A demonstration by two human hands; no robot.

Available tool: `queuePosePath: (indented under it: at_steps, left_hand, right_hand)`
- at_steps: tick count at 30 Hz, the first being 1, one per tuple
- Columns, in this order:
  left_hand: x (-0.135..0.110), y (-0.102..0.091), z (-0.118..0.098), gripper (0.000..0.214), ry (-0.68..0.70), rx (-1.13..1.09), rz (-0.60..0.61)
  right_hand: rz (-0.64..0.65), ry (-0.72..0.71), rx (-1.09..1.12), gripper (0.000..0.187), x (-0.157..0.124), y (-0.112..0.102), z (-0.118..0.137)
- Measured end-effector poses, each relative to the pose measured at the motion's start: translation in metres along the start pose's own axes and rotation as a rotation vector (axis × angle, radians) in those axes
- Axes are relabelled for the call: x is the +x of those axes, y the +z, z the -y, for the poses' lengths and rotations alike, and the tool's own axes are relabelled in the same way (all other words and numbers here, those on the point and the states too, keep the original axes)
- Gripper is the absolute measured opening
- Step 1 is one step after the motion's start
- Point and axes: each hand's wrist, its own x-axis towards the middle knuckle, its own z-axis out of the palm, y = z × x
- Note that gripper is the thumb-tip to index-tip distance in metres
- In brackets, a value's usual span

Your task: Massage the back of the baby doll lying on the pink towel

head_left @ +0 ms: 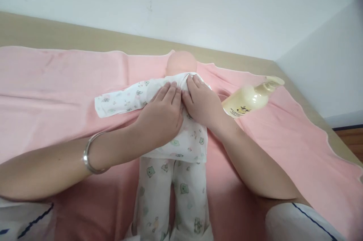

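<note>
A bald baby doll [182, 61] lies lengthwise in front of me, its face not visible. It wears a white shirt [124, 99] with small animal prints and matching pants [184, 192]. One sleeve stretches out to the left. My left hand [163, 116] rests on the upper front of the shirt, fingers extended and close together, thumb hidden. Beside it, my right hand [202, 101] lies over the shirt near the neckline, its fingers slightly bent on the cloth. The hands touch or nearly touch each other.
A pale yellow pump bottle [248, 99] lies tilted right of the doll. Beneath everything spreads a pink blanket [56, 90] with wrinkles. The wooden tabletop [85, 35] shows along the back, against a white wall [99, 3]. A silver bangle [90, 154] circles my left wrist.
</note>
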Motion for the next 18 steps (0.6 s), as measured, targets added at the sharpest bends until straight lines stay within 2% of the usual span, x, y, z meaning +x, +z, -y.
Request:
queuePosePath:
  at_steps: [2,6,10,13,18]
  left_hand:
    - [0.001,-0.005,0.001,0.062,0.026,-0.026,0.014]
    - [0.020,-0.011,0.023,0.059,-0.098,-0.145,0.032]
    - [0.034,-0.006,0.041,0.063,-0.159,-0.148,0.026]
    - [0.030,-0.001,0.035,0.065,-0.137,-0.055,0.006]
    - [0.012,0.000,0.014,0.060,-0.031,0.102,-0.042]
  right_hand:
    - [-0.016,-0.026,-0.026,0.065,-0.002,0.002,0.000]
    - [-0.084,-0.069,-0.095,0.064,-0.024,0.007,0.015]
    - [-0.169,-0.099,-0.133,0.062,-0.041,0.011,0.029]
    - [-0.149,-0.066,-0.035,0.064,-0.032,0.011,0.025]
    - [-0.005,0.079,0.125,0.073,-0.002,0.005,0.003]
